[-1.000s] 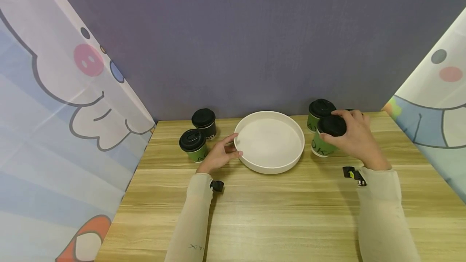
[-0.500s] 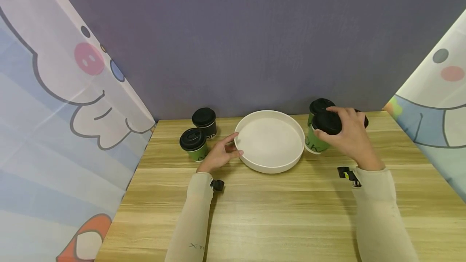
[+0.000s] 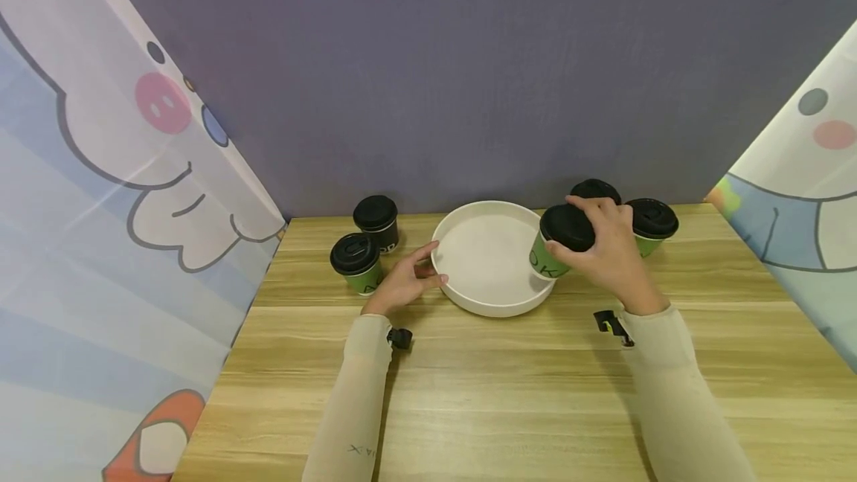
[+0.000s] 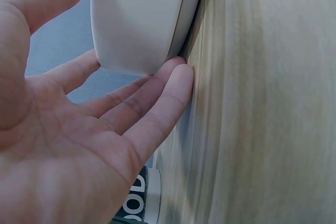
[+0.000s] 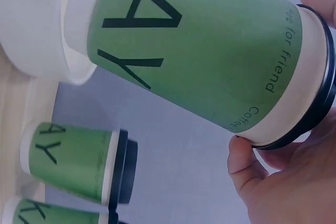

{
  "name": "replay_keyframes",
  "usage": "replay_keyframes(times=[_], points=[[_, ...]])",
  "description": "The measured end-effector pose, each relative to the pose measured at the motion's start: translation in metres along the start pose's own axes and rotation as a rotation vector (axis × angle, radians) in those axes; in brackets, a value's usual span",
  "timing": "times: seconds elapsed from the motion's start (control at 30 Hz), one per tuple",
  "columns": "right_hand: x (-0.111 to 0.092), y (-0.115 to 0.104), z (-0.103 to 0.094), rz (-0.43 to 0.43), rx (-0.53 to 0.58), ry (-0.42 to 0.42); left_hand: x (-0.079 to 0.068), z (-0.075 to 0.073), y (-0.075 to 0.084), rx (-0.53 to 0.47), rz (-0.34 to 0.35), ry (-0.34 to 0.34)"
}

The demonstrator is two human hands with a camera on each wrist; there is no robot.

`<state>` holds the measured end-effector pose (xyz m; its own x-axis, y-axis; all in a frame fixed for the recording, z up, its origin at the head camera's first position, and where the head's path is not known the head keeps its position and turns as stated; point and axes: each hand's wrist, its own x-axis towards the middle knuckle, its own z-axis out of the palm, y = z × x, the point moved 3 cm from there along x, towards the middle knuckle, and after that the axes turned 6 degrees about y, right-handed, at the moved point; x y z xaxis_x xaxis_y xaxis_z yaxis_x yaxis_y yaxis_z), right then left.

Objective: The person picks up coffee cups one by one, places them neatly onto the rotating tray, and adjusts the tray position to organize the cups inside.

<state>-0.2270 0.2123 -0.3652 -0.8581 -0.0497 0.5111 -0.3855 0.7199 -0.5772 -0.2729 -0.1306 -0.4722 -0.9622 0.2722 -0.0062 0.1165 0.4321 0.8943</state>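
Bordering a grey wall (image 3: 428, 80), the desk (image 3: 502, 393) bears a tray (image 3: 478, 259); spread left grip (image 3: 402, 285) touches it, right grip (image 3: 608, 251) clasps a cup (image 3: 565, 230).

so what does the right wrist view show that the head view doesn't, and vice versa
Only the right wrist view shows the AY lettering and small print on the held green paper cup. Only the head view shows the left hand, plus the black cup and nearby green cup beside it. Both show the right hand, white round tray and two more green cups.
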Motion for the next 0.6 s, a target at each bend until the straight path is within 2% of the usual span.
replay_keyframes(times=[0.27, 0.6], points=[[0.000, -0.005, 0.017, -0.044, 0.022, 0.007, 0.000, -0.002, -0.002, 0.022, -0.010, -0.020], [-0.003, -0.010, 0.032, -0.029, 0.009, -0.028, -0.001, -0.002, 0.001, -0.001, -0.013, -0.050]])
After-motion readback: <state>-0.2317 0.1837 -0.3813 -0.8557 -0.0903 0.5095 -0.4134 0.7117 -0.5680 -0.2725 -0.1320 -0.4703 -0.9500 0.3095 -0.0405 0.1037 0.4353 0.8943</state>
